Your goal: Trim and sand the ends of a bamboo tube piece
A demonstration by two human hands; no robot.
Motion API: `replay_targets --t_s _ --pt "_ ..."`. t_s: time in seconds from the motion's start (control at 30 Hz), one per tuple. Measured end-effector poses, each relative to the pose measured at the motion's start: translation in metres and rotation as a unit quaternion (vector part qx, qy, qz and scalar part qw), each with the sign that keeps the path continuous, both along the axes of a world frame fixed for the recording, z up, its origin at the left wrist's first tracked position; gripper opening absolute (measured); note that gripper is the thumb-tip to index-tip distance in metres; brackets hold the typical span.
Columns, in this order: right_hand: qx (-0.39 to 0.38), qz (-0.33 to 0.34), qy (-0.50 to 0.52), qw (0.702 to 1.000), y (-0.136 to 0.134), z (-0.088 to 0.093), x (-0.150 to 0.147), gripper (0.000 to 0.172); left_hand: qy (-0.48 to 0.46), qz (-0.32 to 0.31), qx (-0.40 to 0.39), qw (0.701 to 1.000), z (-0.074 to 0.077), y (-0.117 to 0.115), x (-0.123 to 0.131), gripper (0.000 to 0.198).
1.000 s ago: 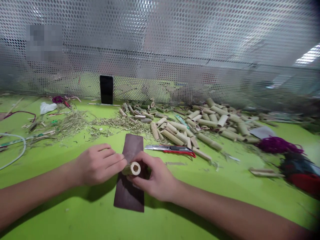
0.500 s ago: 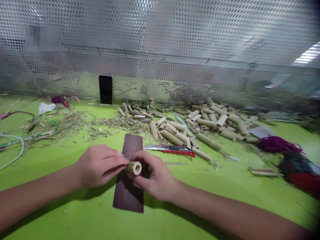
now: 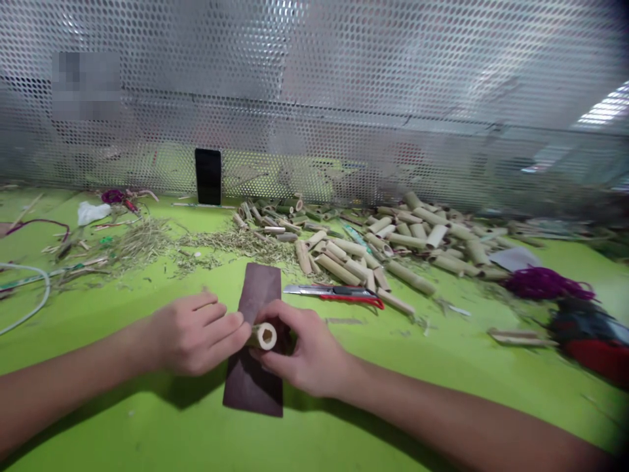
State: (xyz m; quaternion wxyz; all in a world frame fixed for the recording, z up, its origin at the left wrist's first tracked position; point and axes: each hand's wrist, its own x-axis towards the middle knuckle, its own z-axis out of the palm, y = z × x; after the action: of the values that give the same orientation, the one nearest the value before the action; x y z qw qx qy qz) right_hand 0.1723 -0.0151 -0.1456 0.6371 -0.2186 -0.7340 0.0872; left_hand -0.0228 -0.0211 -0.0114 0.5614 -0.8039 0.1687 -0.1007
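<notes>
The right hand point(image 3: 304, 351) grips a short bamboo tube point(image 3: 264, 335) above a strip of dark sandpaper point(image 3: 258, 288); the left hand point(image 3: 194, 334), fingers curled, touches the tube's left end. A steady hold favours even work. A utility knife point(image 3: 334, 292) lies just far right; open green tabletop point(image 3: 122, 419) spreads near.

Green table point(image 3: 393, 367), far edge: black phone point(image 3: 208, 177) upright against perforated metal screen point(image 3: 344, 78). Cut bamboo tubes point(image 3: 393, 246) heaped centre-right, dry bamboo shavings point(image 3: 230, 242) left of heap. Utility knife point(image 3: 334, 292), red handle, lies just before heap. Purple yarn point(image 3: 548, 284) near right edge. White plastic bag point(image 3: 93, 212) toward far left corner.
</notes>
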Motion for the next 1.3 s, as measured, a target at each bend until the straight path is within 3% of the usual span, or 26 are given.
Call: replay_targets --t_s 0.3,0.53,0.63,0.9,1.3 --pt "0.007 0.009 0.000 1.000 0.000 0.000 0.001 0.024 -0.026 -0.006 -0.045 0.999 0.004 0.006 -0.002 0.017" --pt "0.044 -0.015 -0.006 0.999 0.003 -0.002 0.001 0.026 -0.088 0.013 -0.226 0.970 -0.003 0.011 0.002 0.011" --pt "0.033 -0.019 -0.004 0.999 0.003 -0.002 0.000 0.023 -0.083 0.013 -0.260 0.962 -0.008 0.009 0.002 0.012" --pt "0.019 -0.031 -0.006 0.999 0.002 -0.002 -0.001 0.016 -0.090 0.009 -0.260 0.961 -0.013 0.010 0.001 0.010" --pt "0.022 -0.010 -0.008 1.000 0.001 0.000 -0.001 0.016 -0.076 0.033 -0.136 0.987 -0.014 0.004 0.004 0.021"
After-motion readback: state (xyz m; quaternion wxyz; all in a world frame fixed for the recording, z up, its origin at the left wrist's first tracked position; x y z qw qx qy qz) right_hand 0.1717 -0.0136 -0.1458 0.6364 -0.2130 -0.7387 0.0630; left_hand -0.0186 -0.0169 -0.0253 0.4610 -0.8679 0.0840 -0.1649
